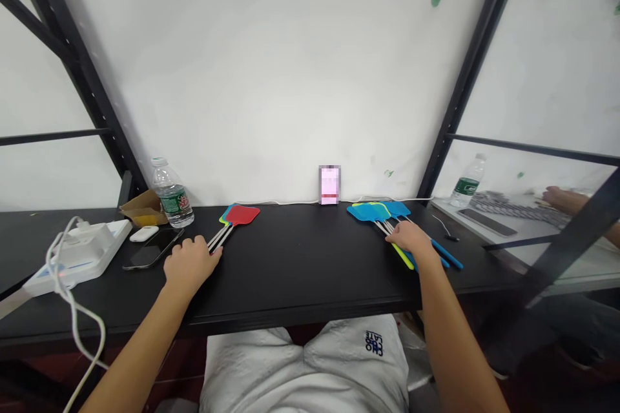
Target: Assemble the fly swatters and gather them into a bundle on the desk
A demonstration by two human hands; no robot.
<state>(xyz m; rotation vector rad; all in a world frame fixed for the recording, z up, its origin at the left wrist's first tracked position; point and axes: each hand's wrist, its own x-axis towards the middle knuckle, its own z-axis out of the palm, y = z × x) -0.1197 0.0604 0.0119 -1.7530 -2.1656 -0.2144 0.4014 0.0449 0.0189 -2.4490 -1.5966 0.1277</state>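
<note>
On the left of the black table, my left hand [190,264] is closed around the handles of a stack of fly swatters [243,214]. A red head lies on top, with blue and yellow-green edges showing underneath. My right hand [409,237] is at another group of fly swatters [368,211] on the right, mostly blue with some yellow-green. Its fingers are closed on the pale shafts, while the coloured handles stick out below the hand, two blue ones to its right. Both groups rest on the tabletop with their heads toward the wall. My palms hide part of the handles.
A phone [330,186] leans on the wall. To the left are a water bottle [175,197], a cardboard box [145,208], a white case [144,233], a dark phone [154,248] and a power strip [87,255] with cables. Black posts [465,77] flank the table; another person's hand [564,199] is at right.
</note>
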